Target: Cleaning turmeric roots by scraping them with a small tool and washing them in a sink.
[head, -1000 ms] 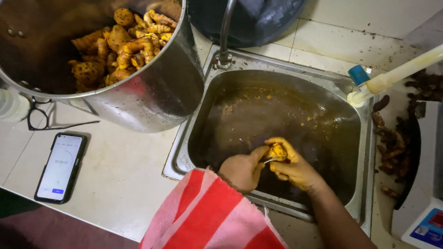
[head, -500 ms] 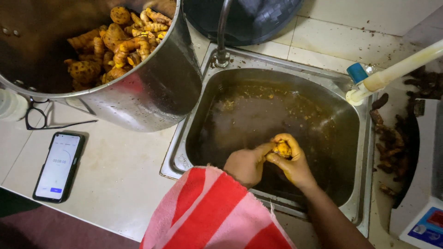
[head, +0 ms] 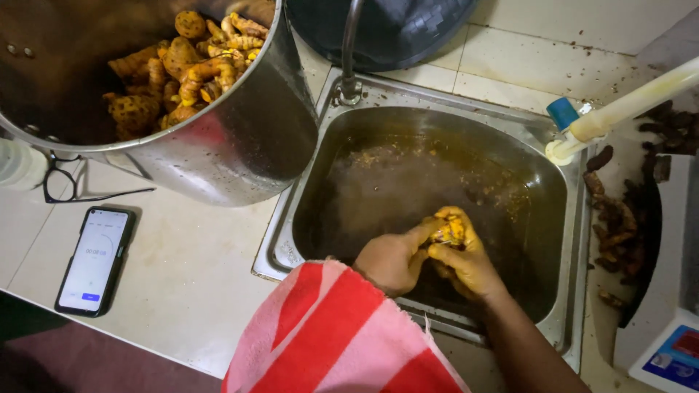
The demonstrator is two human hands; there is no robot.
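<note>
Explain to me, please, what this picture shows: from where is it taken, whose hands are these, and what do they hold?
The picture comes from a camera worn on a person's head, looking down. The left hand and right hand are that person's own. Together they hold a small yellow-orange root piece over a metal sink of murky water. On the counter stand a large steel pot of similar roots, a phone and glasses.
</note>
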